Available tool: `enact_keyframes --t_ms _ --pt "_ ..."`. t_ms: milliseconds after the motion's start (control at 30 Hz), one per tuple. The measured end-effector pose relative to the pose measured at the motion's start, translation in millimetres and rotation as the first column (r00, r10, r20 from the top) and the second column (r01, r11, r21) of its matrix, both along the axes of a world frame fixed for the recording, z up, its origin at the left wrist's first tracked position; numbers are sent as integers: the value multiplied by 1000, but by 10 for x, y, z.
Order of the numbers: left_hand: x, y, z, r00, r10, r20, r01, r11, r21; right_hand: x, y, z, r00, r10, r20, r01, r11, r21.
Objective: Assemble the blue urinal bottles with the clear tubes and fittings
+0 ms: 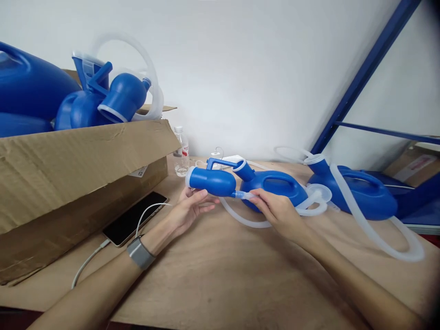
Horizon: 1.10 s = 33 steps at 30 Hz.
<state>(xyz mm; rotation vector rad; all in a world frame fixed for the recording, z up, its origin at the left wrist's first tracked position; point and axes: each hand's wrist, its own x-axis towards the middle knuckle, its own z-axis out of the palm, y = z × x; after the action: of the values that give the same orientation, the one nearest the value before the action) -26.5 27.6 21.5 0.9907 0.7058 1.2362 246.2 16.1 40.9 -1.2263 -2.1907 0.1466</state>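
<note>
A blue plastic urinal cup (pixel 215 182) with a white rim is held level above the table, its narrow spout pointing right. My right hand (pixel 275 208) pinches the end of a clear hose (pixel 244 195) at that spout. Beneath the cup's rim end, my left hand (pixel 192 206) has its thumb and fingers spread; it is close under the cup, perhaps touching it. Just behind stands a blue urinal bottle (pixel 271 181) with a handle and a slanted neck. Part of the bottle is covered by my right hand.
A cardboard box (pixel 85 160) full of blue urinals and hoses stands at left. Near it are a charging phone (pixel 135 217) and a water bottle (pixel 181 153). Another blue urinal (pixel 357 192) with a looped hose sits at right, before a blue metal rack (pixel 364 68).
</note>
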Motion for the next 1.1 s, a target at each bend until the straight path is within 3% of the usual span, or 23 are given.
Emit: enact_keyframes --t_ms 200,333,433,500,700,833,933,1100 --pt "30 30 -71 986 -169 13 169 976 -139 -46 -116 -21 995 -48 -83 46 998 -31" --pt "34 60 -51 995 -102 4 102 988 -114 -72 -118 -64 1000 5 13 -4 996 -87" --pt "38 39 -40 999 -28 -24 26 998 -66 -125 -104 -91 996 59 60 -56 997 -62" --pt "53 6 -51 998 -36 -49 35 999 -34 -163 -86 -96 992 83 96 -80 996 -37" --pt "141 -96 -140 951 -182 -250 209 974 85 -274 -13 -121 983 66 171 -89 987 132" --pt "165 -107 -171 905 -273 -327 312 947 73 -350 1 -189 972 124 198 -184 930 318" --pt "162 -109 -165 910 -264 -318 304 949 81 -398 -10 -213 969 145 199 -219 875 432" --pt "168 -133 -100 932 -206 -298 252 960 126 -409 -28 -186 976 138 170 -205 849 487"
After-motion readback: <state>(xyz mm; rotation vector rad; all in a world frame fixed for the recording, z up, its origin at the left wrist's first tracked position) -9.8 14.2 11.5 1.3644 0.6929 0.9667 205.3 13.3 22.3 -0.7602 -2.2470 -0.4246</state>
